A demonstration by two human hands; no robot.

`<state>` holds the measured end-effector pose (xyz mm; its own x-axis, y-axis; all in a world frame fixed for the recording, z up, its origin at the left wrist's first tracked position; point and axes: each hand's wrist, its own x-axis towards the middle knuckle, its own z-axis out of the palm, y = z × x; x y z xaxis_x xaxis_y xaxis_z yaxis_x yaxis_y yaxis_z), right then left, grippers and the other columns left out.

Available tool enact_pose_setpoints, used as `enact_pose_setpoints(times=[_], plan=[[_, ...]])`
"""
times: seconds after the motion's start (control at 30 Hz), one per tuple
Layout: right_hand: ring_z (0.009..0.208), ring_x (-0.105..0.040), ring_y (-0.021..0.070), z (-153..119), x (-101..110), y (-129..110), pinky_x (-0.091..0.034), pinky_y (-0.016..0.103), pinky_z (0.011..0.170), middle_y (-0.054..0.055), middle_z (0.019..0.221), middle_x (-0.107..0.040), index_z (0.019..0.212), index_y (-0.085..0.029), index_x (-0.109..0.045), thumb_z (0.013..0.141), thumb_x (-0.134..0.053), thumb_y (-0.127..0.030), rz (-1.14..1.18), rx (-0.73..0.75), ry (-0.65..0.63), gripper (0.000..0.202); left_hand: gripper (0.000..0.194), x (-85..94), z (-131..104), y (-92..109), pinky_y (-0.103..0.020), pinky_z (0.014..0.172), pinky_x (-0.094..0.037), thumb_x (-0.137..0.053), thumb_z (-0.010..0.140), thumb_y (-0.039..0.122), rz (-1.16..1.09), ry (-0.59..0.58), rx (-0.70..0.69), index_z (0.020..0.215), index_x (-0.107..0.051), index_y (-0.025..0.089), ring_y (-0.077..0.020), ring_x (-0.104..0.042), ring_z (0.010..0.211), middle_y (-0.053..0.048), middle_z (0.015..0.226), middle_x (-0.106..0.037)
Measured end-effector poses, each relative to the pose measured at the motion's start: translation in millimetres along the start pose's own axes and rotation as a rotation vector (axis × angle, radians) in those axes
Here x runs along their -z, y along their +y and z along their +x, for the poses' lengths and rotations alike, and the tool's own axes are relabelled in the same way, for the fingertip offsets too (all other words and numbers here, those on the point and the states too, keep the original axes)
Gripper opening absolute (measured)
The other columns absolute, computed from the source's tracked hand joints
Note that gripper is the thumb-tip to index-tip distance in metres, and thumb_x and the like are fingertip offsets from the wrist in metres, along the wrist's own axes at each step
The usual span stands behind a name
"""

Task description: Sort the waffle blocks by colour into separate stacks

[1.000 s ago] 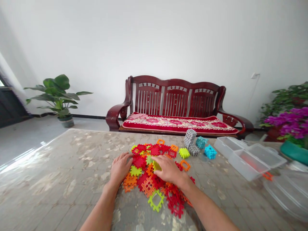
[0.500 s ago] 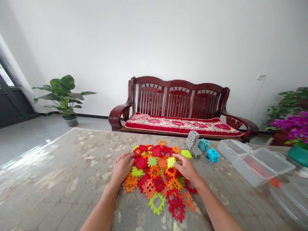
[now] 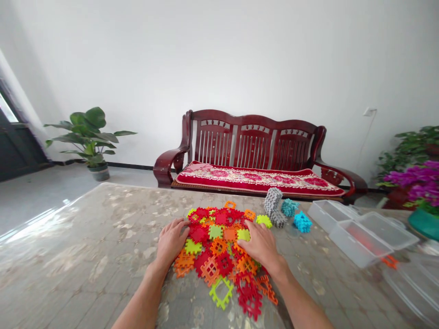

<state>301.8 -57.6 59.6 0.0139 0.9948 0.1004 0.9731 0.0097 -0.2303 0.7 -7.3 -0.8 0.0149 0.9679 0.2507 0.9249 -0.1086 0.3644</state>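
A spread pile of flat toothed plastic pieces in red, orange and lime green lies on the table. Near its middle are a pale green square (image 3: pixel 216 232), an orange square (image 3: pixel 230 235) and a lime square (image 3: pixel 243 235). My left hand (image 3: pixel 172 238) rests at the pile's left edge, fingers loosely spread beside a red piece (image 3: pixel 199 234). My right hand (image 3: pixel 260 242) lies over the right side, fingers apart, its thumb by the lime square. Neither hand visibly grips a piece. A lime frame (image 3: pixel 221 293) lies at the near edge.
Grey joined pieces (image 3: pixel 273 206), a teal cluster (image 3: pixel 290 207) and a blue cluster (image 3: pixel 302 222) stand right of the pile. Clear plastic boxes (image 3: pixel 360 242) and a transparent lid (image 3: pixel 411 283) are farther right, beside a flower pot (image 3: pixel 425 223). A wooden bench (image 3: pixel 254 141) stands behind the table.
My right hand has moved slightly left and nearer to me over the pile, its thumb now lower beside the lime square. My left hand has barely moved.
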Motion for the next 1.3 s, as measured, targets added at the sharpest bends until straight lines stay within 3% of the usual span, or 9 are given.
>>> enact_pose_setpoints(times=[0.2, 0.4, 0.53, 0.63, 0.8, 1.3], plan=[[0.114, -0.057, 0.0297, -1, -7, -3, -0.039, 0.039, 0.095, 0.011, 0.123, -0.067, 0.136, -0.021, -0.053, 0.078, -0.06, -0.037, -0.064, -0.018, -0.009, 0.06, 0.037, -2.5, 1, -3, -0.04, 0.107, -0.039, -0.041, 0.092, 0.036, 0.002, 0.003, -0.007, 0.116, -0.068, 0.028, -0.0227, -0.056, 0.125, -0.004, 0.133, -0.063], [0.111, -0.059, 0.0277, 0, -11, 9, -0.041, 0.037, 0.096, 0.008, 0.123, -0.068, 0.131, -0.022, -0.058, 0.076, -0.06, -0.034, 0.051, 0.019, 0.044, 0.057, 0.037, -3.6, 3, -4, -0.043, 0.107, -0.038, -0.04, 0.092, 0.036, 0.006, -0.01, -0.006, 0.117, -0.068, 0.028, -0.0239, -0.054, 0.126, -0.004, 0.135, -0.062], [0.111, -0.059, 0.0249, 10, 4, 39, -0.043, 0.034, 0.096, 0.006, 0.122, -0.068, 0.134, -0.023, -0.055, 0.075, -0.06, -0.033, 0.141, -0.015, 0.13, 0.059, 0.038, -2.8, 2, -3, -0.043, 0.107, -0.038, -0.039, 0.093, 0.036, 0.011, -0.025, -0.007, 0.117, -0.067, 0.028, -0.0237, -0.053, 0.127, -0.004, 0.135, -0.061], [0.109, -0.06, 0.0266, 23, 15, 70, -0.043, 0.036, 0.095, 0.006, 0.121, -0.069, 0.135, -0.022, -0.054, 0.076, -0.061, -0.034, 0.078, -0.045, 0.197, 0.061, 0.038, -0.8, 2, -1, -0.042, 0.107, -0.038, -0.038, 0.093, 0.035, 0.015, -0.027, -0.006, 0.117, -0.067, 0.028, -0.0236, -0.054, 0.127, -0.004, 0.135, -0.061], [0.107, -0.061, 0.0263, 40, 20, 102, -0.043, 0.035, 0.094, 0.005, 0.115, -0.071, 0.135, -0.023, -0.055, 0.074, -0.062, -0.033, -0.047, -0.029, 0.179, 0.061, 0.038, 1.0, 2, 1, -0.042, 0.107, -0.038, -0.039, 0.093, 0.035, 0.015, -0.024, 0.001, 0.117, -0.067, 0.028, -0.0237, -0.053, 0.127, -0.004, 0.135, -0.061], [0.113, -0.055, 0.0276, 47, 18, 104, -0.038, 0.037, 0.095, 0.005, 0.123, -0.068, 0.138, -0.023, -0.051, 0.075, -0.06, -0.033, -0.097, 0.012, 0.084, 0.064, 0.036, -3.2, 1, -3, -0.04, 0.108, -0.038, -0.041, 0.092, 0.036, -0.019, 0.002, 0.002, 0.114, -0.068, 0.029, -0.0221, -0.054, 0.126, -0.003, 0.134, -0.062]])
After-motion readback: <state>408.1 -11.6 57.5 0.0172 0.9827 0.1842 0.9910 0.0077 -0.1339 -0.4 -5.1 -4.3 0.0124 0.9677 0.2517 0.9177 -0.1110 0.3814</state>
